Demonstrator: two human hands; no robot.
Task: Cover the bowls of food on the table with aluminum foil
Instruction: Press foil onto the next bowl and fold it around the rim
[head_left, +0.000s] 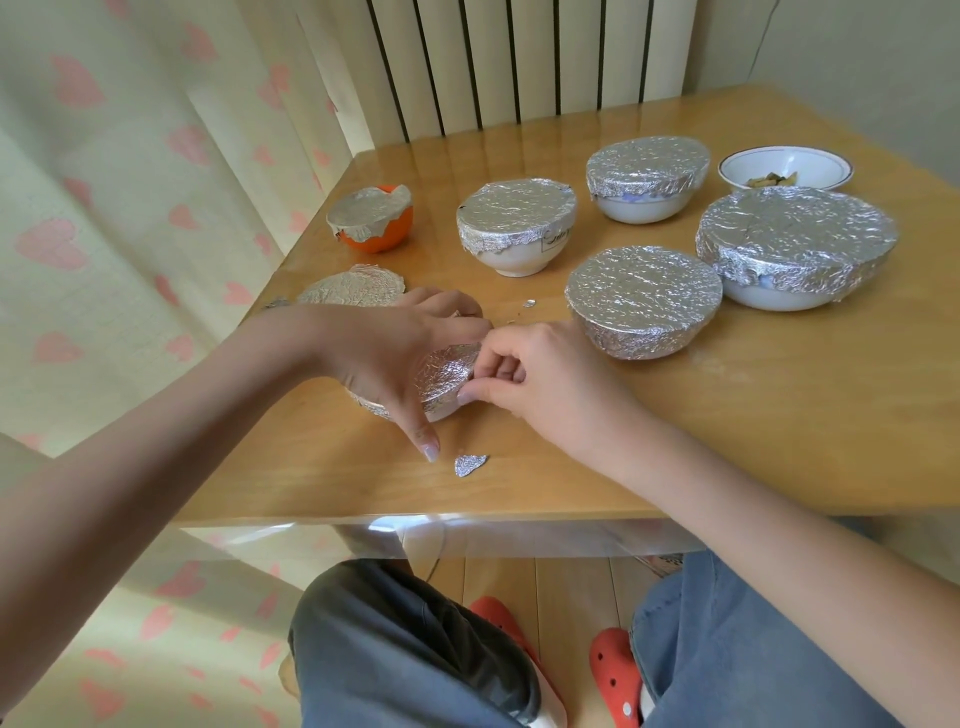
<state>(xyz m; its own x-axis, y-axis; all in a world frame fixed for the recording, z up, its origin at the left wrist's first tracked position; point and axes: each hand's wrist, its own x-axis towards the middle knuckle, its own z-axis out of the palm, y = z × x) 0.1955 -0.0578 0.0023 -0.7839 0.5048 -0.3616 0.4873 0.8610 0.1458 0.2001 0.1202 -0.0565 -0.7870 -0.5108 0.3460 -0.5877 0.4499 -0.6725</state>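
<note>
On the wooden table (779, 415) stand seven bowls, six foil-capped and hiding their contents, from the biggest white bowl (795, 249) to the small bowl (441, 384) both hands work on, left hand (395, 358) cupping it, right hand (524, 379) pinching its foil edge, plus one open bowl (784, 166) holding food scraps.

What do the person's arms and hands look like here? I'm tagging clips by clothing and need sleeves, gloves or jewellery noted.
Both forearms are bare right up to the frame edge: no sleeves show. The left hand and right hand wear no gloves, and no rings, watch or bracelet are visible. The fingernails look short and unpainted. Lower down, grey and blue trouser legs and red clogs show.
</note>
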